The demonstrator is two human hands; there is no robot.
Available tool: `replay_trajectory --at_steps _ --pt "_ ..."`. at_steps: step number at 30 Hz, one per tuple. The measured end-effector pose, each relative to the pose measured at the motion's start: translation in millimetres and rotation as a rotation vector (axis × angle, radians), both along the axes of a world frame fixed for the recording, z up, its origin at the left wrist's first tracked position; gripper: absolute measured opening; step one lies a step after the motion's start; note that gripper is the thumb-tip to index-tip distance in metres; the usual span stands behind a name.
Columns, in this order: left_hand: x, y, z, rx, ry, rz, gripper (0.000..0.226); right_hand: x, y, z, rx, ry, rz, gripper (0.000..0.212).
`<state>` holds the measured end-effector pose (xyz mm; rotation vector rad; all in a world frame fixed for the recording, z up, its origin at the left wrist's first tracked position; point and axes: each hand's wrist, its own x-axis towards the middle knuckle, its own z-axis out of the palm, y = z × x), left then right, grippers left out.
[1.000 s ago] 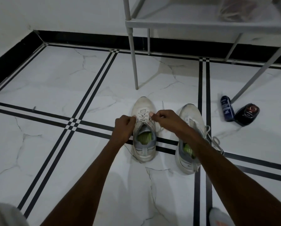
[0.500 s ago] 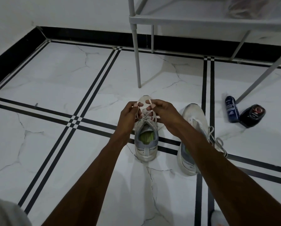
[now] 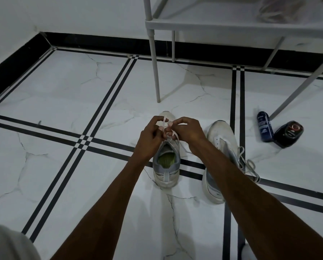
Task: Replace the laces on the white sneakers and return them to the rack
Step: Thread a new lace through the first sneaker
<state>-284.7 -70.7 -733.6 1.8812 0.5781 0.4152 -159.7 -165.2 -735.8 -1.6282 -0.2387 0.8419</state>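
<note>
Both our hands pinch the lace point(image 3: 173, 136) over the left sneaker point(image 3: 166, 162): left hand point(image 3: 150, 136) curled round one end, right hand point(image 3: 188, 131) round the other, fingertips nearly touching. We judge they meet there because we are tying the bow, which wants both ends taut above the tongue. That sneaker sits directly beneath the grip, heel toward us. Just right of it stands the second sneaker point(image 3: 216, 164), its lace trailing loose. Beyond the sneakers rises the rack point(image 3: 154, 53), with two dark bottles point(image 3: 264, 126) near it.
</note>
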Motion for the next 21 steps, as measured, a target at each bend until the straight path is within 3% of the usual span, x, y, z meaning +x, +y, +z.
replay_trajectory --at_steps 6,10,15,19,21 --pt "3.6 -0.4 3.8 0.043 0.021 -0.013 0.010 2.7 -3.9 -1.4 0.026 -0.069 0.160 0.007" --pt "4.5 1.4 3.9 0.050 0.027 -0.008 0.022 5.1 -12.7 12.0 0.074 -0.066 0.361 0.018" --pt "7.9 3.7 -4.7 0.168 0.082 -0.045 0.047 4.2 -4.6 10.0 -0.032 -0.149 0.236 0.032" --pt "5.2 6.0 -7.0 -0.093 0.097 0.038 0.052 3.3 -0.4 0.4 0.023 0.068 0.012 0.021" --pt "1.8 6.8 -7.3 -0.240 0.129 0.117 0.051 2.9 -6.0 3.1 0.085 0.125 0.043 0.013"
